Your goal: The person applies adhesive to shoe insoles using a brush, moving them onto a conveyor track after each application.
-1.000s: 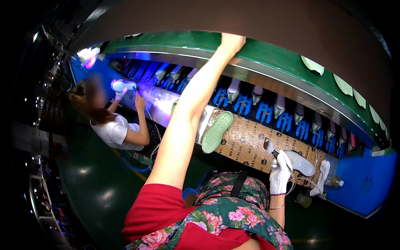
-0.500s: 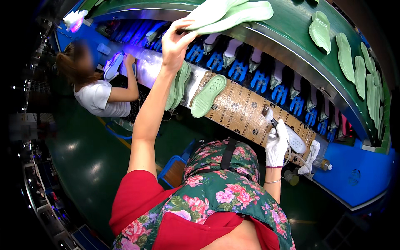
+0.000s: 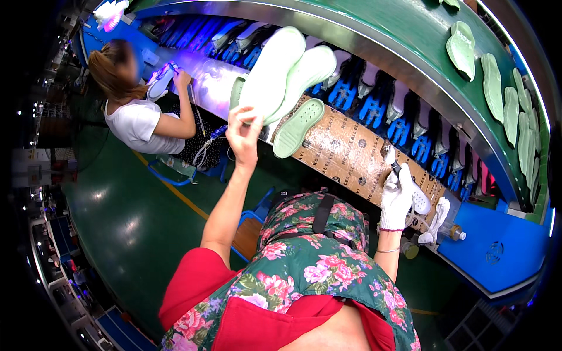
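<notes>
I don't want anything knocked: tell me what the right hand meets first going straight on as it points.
Past its brush, the gloved right hand would probably meet one of the blue holders beyond the cardboard; depth is unclear, so it might touch the cardboard first.

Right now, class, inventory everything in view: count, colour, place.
Held soles: two, pale green, above bench
Flat sole: one, green, on cardboard
Another sole: one visible, green, behind held soles
Light sole: one, greyish, near cloth
Brush: one, dark handle, over cardboard
Cardboard: uncounted, brown, on bench
Belt soles: several, pale green, on green belt
Shoes: several, greyish, under belt
Cloth: one, white, right bench end
Bottle: one, yellowish, beside cloth
Co-worker: one, white top, left
Apron: one, floral green, worn
Left hand: one, bare, holding soles
Right hand: one, white-gloved, holding brush
</notes>
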A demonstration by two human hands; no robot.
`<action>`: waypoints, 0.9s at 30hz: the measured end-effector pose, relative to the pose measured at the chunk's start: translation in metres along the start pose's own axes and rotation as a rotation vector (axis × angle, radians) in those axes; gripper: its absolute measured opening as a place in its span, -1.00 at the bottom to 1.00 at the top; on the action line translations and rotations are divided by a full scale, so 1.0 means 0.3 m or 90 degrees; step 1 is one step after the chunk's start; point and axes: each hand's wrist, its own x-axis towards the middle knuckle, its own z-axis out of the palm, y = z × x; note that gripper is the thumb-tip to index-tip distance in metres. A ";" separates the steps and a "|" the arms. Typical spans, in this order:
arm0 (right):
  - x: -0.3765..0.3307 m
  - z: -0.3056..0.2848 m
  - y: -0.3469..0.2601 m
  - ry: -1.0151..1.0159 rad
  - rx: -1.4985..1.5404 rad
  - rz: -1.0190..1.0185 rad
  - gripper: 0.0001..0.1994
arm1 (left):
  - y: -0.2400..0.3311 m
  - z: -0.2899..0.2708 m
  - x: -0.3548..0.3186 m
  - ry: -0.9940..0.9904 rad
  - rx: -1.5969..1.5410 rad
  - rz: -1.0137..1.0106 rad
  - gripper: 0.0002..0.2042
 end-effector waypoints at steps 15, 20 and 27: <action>-0.010 0.009 0.019 0.042 -0.032 -0.011 -0.73 | -0.460 -0.043 -0.383 -0.062 0.170 -0.241 -0.88; -0.013 0.014 0.028 0.041 -0.035 -0.009 -0.72 | -0.505 -0.047 -0.395 -0.027 0.012 -0.366 -0.84; -0.010 0.001 0.038 0.064 -0.015 0.002 -0.72 | -0.443 -0.046 -0.395 -0.071 0.193 -0.281 -0.64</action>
